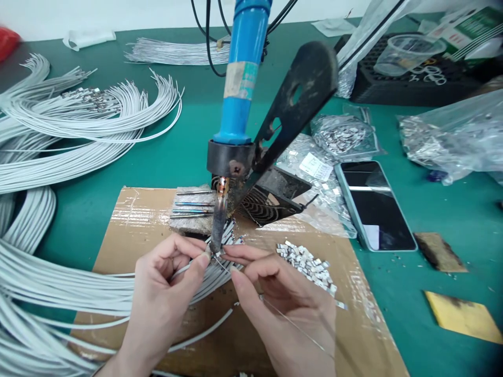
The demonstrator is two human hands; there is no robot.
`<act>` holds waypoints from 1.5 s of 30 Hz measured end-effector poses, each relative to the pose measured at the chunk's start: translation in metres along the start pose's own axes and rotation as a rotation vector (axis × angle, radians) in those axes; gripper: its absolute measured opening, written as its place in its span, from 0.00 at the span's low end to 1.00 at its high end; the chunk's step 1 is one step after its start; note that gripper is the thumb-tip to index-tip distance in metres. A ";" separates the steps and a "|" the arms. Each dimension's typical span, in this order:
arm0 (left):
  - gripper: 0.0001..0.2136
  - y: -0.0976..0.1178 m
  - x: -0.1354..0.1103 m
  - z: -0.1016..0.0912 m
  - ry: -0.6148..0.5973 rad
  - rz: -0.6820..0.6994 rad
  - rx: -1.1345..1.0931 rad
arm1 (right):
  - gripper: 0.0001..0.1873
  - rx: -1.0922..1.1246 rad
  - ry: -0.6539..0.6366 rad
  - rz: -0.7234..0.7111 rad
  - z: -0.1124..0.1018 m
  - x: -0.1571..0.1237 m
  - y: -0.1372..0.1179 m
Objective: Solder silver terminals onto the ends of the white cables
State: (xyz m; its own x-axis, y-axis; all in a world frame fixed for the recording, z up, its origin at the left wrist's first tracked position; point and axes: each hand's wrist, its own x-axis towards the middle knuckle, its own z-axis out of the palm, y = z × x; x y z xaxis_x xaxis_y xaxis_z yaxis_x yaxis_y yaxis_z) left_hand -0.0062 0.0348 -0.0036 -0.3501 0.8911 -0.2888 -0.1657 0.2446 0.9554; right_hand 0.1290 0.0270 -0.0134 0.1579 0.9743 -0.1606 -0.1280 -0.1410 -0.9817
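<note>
A blue-handled soldering iron (239, 99) points down in a black stand (298, 99), its tip just above my fingertips. My left hand (168, 283) is closed in a pinch on a white cable (181, 271) under the tip. From the right, my right hand (275, 298) pinches a thin strand of solder wire (293, 319), its end at the iron's tip. A small metal piece (218, 253) shows between the two hands; which fingers touch it is hard to tell. Behind my hands lie several more white cable ends (231, 233).
Cardboard (353, 324) covers the green table (188, 136). A pile of small metal connectors (306, 264) lies right of my right hand. White cable bundles (78, 152) fill the left. Around the right side are a phone (375, 204), plastic bags (451, 131) and a yellow sponge (463, 317).
</note>
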 end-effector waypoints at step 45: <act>0.07 0.000 0.001 -0.002 -0.014 0.001 0.031 | 0.11 -0.030 -0.064 -0.090 -0.005 0.005 0.006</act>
State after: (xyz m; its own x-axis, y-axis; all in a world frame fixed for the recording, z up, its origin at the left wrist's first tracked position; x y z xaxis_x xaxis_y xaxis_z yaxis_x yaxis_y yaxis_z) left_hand -0.0082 0.0348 -0.0042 -0.3373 0.8965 -0.2872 -0.1370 0.2551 0.9572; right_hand 0.1336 0.0301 -0.0202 0.1042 0.9924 -0.0655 -0.0865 -0.0566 -0.9946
